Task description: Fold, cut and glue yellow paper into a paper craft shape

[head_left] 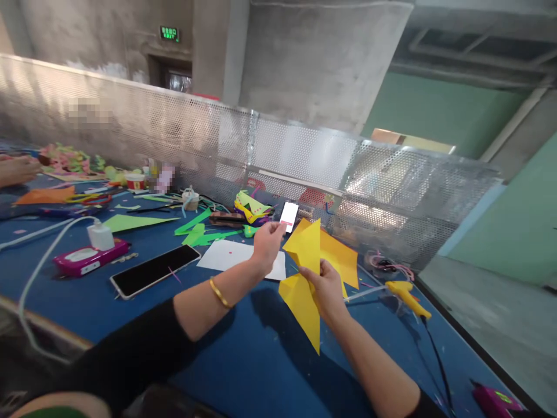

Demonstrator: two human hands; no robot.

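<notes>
My right hand point(327, 290) grips a folded yellow sheet of paper point(307, 310) at its middle, above the blue table point(256, 360). Pointed flaps stick out above and below the fingers. My left hand point(267, 247) reaches forward with thumb and fingers closed together; whatever they might pinch is too small to make out. Just beyond its fingertips a phone with a lit white screen point(289, 217) stands tilted, and I cannot tell whether they touch. A white sheet point(230, 255) lies below my left hand. Orange-yellow paper point(342, 258) is behind the yellow piece.
A yellow glue gun point(409, 299) with a black cord lies on the right. At left are a dark-screened phone point(154, 270) and a magenta power strip point(89, 258) with a white charger. Green paper strips point(198, 232) lie farther back, before a perforated metal screen point(300, 151). Another person's hand point(17, 170) shows far left.
</notes>
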